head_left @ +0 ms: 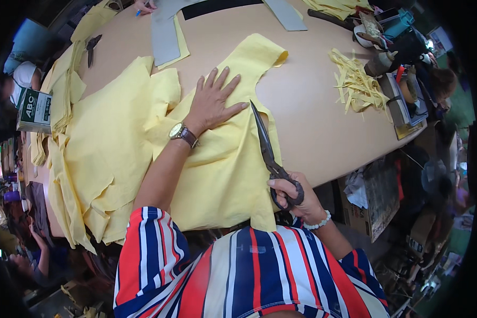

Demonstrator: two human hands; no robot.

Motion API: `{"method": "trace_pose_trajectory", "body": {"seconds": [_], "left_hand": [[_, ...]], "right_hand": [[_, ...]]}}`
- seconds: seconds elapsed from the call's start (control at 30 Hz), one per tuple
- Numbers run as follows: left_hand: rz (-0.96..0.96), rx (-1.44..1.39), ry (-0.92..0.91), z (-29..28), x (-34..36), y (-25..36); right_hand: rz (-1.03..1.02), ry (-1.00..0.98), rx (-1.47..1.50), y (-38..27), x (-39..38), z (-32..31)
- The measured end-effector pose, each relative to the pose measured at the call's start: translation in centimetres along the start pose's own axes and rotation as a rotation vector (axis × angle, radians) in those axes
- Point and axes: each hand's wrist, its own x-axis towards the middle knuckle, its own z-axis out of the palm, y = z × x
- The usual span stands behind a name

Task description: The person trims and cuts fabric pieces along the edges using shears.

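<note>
Left hand (215, 100), fingers apart, pins yellow cloth (212, 180); right hand (297, 199) clamps pointed black metal shears (263, 132) beside left thumb: keep clear!

From the dark shears (268, 153), the widest passage is to their right: bare tan tabletop (315, 114) runs past the yellow cloth's (209, 172) edge to the heap of yellow strips (358, 82). Left of the shears, the spread left hand (214, 103) blocks a low path across the cloth; farther left, rumpled yellow layers (108, 127) crowd the way. On the shears' near side, the right hand (300, 200), round the handles, and the striped shirt (249, 265) close off the room.
</note>
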Motion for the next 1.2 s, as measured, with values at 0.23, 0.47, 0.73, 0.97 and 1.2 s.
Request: {"method": "trace_pose_trajectory", "body": {"seconds": [0.23,0.47,0.73,0.97,1.2], "left_hand": [[-0.156,-0.024,0.065,0.0,-3.4,2.7],[-0.259,-0.038,0.105,-0.3,-5.9,4.7],[-0.343,-0.025,0.128,0.5,-6.9,5.3],[-0.374,-0.028,0.143,0.2,-6.9,5.6],[-0.362,-0.022,0.151,0.3,-7.0,5.5]], "right_hand": [[0.051,-0.006,-0.109,0.3,-0.9,-1.1],[0.096,-0.027,-0.220,0.3,-1.8,-1.3],[0.104,-0.022,-0.179,0.8,-1.4,-0.8],[0.106,-0.008,-0.172,0.8,-1.5,-0.5],[0.104,-0.002,-0.188,1.0,-1.5,-0.5]]}}
